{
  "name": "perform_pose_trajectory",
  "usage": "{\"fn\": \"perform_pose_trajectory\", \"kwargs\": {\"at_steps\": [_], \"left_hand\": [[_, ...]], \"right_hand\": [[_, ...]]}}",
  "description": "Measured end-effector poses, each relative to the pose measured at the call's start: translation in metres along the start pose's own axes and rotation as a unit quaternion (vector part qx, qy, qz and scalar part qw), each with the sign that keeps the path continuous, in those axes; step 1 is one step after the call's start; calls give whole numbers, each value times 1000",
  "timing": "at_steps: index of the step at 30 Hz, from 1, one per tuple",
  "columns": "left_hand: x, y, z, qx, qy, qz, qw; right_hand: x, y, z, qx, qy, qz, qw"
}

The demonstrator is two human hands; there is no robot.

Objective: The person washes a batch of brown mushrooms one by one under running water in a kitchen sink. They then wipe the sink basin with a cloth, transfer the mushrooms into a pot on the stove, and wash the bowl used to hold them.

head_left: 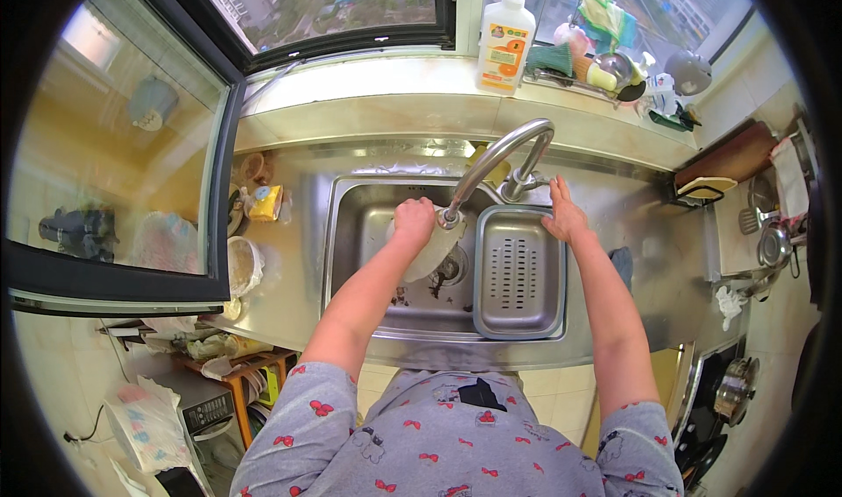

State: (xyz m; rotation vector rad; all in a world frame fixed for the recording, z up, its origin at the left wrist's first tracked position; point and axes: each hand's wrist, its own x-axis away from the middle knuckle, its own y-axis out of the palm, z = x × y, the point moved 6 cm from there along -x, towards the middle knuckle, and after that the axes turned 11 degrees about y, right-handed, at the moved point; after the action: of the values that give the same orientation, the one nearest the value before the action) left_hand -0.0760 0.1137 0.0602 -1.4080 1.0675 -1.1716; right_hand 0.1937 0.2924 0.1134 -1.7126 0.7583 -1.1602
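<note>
Over the steel sink basin [368, 234], my left hand [416, 222] grips the edge of a translucent whitish dish or bowl [427, 257], tilted under the spout of the curved steel faucet [503, 158]. The dish's exact shape is partly hidden by my hand and the spout. My right hand [566, 215] has its fingers extended beside the faucet's lever [541, 181]; whether it touches the lever is unclear. Dark scraps lie around the drain [449, 267] in the basin. A perforated steel drain tray [520, 329] with a grey-blue rim sits at the sink's right side.
A pump bottle [505, 43] stands on the window sill. An open window frame [220, 234] reaches over the counter's left side, near a yellow packet [266, 203] and a bag-lined bowl [243, 265]. A blue-grey cloth [621, 267] lies right; cutting boards [730, 158] stand behind it.
</note>
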Motion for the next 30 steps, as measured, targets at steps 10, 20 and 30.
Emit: {"fn": "perform_pose_trajectory", "kwargs": {"at_steps": [10,20,30], "left_hand": [[14,1,69,-35,198,39,979],[62,-26,-8,85,100,91,987],[53,-39,4,31,259,136,956]], "right_hand": [[4,-6,-3,11,9,-26,1000],[0,2,9,-26,-5,13,1000],[1,4,12,-26,-7,11,1000]]}}
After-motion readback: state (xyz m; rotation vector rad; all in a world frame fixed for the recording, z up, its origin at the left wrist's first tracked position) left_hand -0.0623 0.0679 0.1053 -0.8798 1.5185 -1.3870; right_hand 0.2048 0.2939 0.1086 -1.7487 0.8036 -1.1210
